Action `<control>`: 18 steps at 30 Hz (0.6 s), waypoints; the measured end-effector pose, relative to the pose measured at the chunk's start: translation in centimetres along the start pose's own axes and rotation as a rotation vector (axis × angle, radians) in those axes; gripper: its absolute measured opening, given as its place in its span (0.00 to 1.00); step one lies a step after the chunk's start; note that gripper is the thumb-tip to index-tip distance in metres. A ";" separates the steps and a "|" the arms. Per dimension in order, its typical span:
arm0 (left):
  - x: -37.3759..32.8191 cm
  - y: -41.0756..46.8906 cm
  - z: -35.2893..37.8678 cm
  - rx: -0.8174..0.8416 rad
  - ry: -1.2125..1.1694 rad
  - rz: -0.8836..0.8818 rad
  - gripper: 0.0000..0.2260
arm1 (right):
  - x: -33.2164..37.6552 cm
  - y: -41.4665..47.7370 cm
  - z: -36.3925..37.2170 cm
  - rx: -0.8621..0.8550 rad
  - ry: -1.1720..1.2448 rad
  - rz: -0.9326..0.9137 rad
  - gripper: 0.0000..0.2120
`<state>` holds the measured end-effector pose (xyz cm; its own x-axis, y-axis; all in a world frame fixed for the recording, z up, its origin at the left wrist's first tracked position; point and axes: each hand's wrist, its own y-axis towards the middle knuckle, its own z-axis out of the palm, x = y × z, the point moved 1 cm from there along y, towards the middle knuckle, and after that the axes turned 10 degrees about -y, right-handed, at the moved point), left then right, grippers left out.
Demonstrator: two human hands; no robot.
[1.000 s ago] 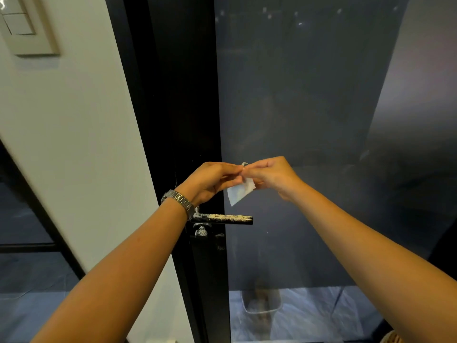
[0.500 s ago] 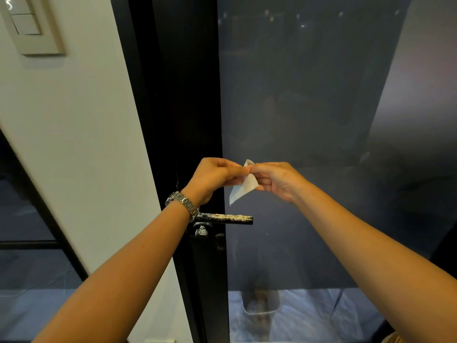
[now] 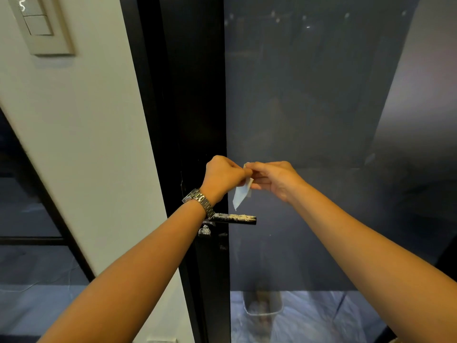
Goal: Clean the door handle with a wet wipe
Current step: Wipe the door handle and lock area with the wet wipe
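A black lever door handle [image 3: 236, 218] sticks out to the right from the dark door frame, its top coated with pale powdery dirt. Just above it, my left hand [image 3: 223, 175] and my right hand [image 3: 274, 179] meet fingertip to fingertip. Both pinch the top of a small white wet wipe [image 3: 241, 194], which hangs down folded to a point, a short way above the handle. A metal watch [image 3: 199, 200] sits on my left wrist and hides the handle's base.
The black door frame [image 3: 195, 95] stands between a white wall [image 3: 81, 132] with a light switch [image 3: 39, 23] at upper left and a dark glass panel [image 3: 309, 120] at right. A small bin [image 3: 262, 303] shows through the glass low down.
The wipe hangs longer and narrower than before, its tip nearer the handle. Both hands keep pinching it at about the same spot above the handle.
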<state>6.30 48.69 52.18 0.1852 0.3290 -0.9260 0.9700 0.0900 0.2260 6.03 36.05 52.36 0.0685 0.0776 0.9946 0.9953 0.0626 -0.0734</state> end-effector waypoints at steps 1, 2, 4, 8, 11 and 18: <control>0.0 0.1 -0.1 0.013 -0.071 -0.037 0.10 | 0.0 0.0 -0.1 0.004 0.005 -0.007 0.05; 0.0 0.3 -0.3 0.035 -0.156 -0.082 0.09 | 0.1 0.0 -0.2 0.010 0.014 -0.011 0.06; 0.0 0.4 -0.7 0.086 -0.327 -0.183 0.07 | 0.1 0.0 -0.6 0.026 0.027 -0.016 0.10; 0.0 0.7 -1.4 0.113 -0.556 -0.296 0.01 | 0.1 -0.2 -1.3 0.104 -0.051 -0.066 0.13; 0.2 0.8 -1.4 0.086 -0.626 -0.330 0.03 | -0.1 -0.3 -1.1 0.110 -0.220 -0.118 0.15; 0.6 0.6 -0.8 0.041 -0.591 -0.317 0.08 | 0.1 0.0 0.2 -0.103 -0.429 -0.187 0.10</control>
<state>6.89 49.74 51.98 -0.0655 -0.2788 -0.9581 0.9947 0.0583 -0.0850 6.03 36.24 52.45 -0.1254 0.4798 0.8684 0.9909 0.0177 0.1333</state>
